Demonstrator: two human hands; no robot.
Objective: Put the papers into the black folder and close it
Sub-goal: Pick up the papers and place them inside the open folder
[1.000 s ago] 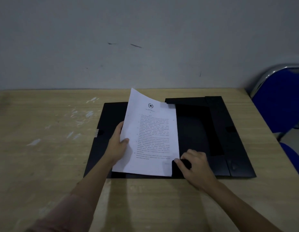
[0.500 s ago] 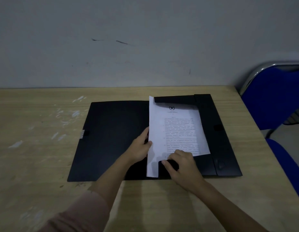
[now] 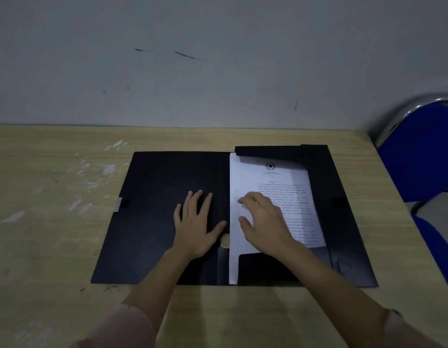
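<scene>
The black folder (image 3: 152, 197) lies open and flat on the wooden table. White printed papers (image 3: 275, 182) rest in its right half, their top edge tucked under the upper flap and their lower right part under the bottom flap. The papers' left edge sticks out along the spine. My left hand (image 3: 195, 224) lies flat with spread fingers on the left cover, holding nothing. My right hand (image 3: 263, 222) rests palm down on the papers, fingers apart and slightly blurred.
The wooden table (image 3: 54, 247) has white scuff marks at the left. A blue chair (image 3: 423, 156) with a metal frame stands at the right, past the table's edge. A grey wall runs behind the table.
My left hand let go of the papers and now lies flat on the left cover. The papers went down into the right half, and my right hand moved up onto them.
</scene>
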